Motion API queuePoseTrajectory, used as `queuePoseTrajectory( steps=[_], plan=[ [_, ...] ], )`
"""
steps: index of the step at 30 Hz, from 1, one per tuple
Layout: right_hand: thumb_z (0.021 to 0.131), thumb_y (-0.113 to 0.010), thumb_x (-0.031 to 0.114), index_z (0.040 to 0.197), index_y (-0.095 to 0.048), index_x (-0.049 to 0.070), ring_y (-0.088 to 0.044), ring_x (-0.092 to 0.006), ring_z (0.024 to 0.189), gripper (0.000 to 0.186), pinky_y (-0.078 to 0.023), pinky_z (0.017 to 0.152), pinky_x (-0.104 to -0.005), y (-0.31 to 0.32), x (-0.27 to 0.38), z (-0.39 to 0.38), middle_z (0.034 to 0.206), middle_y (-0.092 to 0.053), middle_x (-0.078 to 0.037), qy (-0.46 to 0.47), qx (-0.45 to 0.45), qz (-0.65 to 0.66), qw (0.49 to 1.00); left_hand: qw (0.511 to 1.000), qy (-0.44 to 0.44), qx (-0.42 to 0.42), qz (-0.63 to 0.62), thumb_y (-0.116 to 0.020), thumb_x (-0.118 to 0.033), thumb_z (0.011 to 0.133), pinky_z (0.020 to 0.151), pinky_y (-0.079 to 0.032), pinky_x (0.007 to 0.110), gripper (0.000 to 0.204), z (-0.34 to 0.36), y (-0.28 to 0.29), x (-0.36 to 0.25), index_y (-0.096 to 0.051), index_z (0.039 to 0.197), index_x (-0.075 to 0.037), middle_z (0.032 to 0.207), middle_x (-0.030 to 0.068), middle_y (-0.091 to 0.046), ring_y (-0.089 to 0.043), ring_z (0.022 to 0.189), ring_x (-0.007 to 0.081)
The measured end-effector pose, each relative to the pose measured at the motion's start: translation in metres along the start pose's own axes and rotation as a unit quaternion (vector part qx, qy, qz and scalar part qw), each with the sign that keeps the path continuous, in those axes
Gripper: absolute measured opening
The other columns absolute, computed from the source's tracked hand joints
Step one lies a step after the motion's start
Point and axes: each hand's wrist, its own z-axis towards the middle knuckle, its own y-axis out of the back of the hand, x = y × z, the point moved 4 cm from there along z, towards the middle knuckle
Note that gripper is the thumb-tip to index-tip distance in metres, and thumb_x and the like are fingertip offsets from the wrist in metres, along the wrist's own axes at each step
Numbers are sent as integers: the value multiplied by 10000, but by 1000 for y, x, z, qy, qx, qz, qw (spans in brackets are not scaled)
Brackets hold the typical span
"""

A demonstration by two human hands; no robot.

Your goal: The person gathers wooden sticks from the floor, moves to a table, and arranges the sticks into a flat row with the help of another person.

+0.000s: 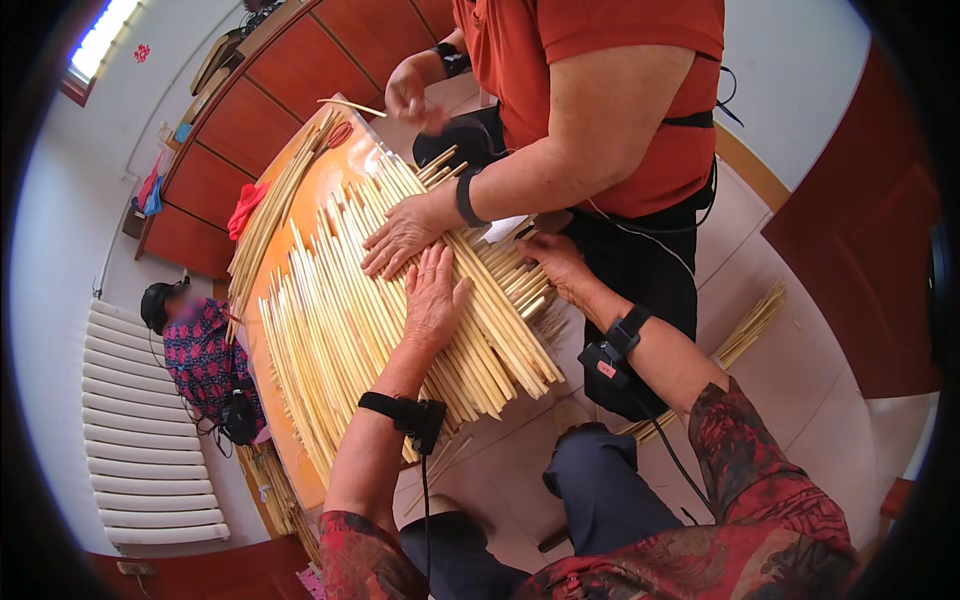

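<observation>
A wide mat of pale straw-coloured stalks (pixel 330 290), laid side by side, covers much of an orange-topped table (pixel 262 350). My left hand (pixel 435 298) lies flat on the stalks, fingers stretched out. At the mat's right edge, my right hand (pixel 562 262) has its fingers pinched together beside several stalk ends (pixel 515 275); what they hold is too small to make out. Just beyond my left hand, a co-worker's hand (pixel 408 232) presses flat on the same stalks. That person's other hand (pixel 410 95) is raised past the far side and blurred.
The co-worker in an orange-red shirt (pixel 630 130) stands close on the right. More stalks (pixel 275 210), red-handled scissors (pixel 340 134) and a red cloth (pixel 246 208) lie along the table. A seated person (pixel 212 350) is at left, near a white radiator (pixel 150 430). Stalks (pixel 750 325) lie on the floor.
</observation>
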Motion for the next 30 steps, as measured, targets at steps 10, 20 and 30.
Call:
queuePoseTrajectory(
  steps=[10,20,30],
  plan=[
    [748,-618,186,728,-589,-17,-491,-90,596,206,-396,581,-247,-8,-1,-3,655,-554,-25,42,8,-10,999,999,30,25,3,-369,-382,867,1046,-79,396,593,-2,1,-3,-238,1316,-17,1384,157,-211,-141,1304,269],
    [780,-586,288,840,-576,-26,-563,-186,717,320,-445,649,-300,11,12,-9,844,-588,-101,123,-19,-270,955,999,28,27,-17,-346,-413,869,1044,-85,402,605,-1,5,-8,-237,1318,-22,1390,153,-194,-134,1304,268],
    [772,-562,209,1143,-405,-7,-423,-315,1069,458,-328,931,-375,-99,62,-97,1115,-446,-179,427,165,-478,749,1000,2,12,-10,-451,-372,809,1042,-102,409,623,0,-10,10,-268,1308,-46,1381,130,-227,-160,1302,248]
  ],
)
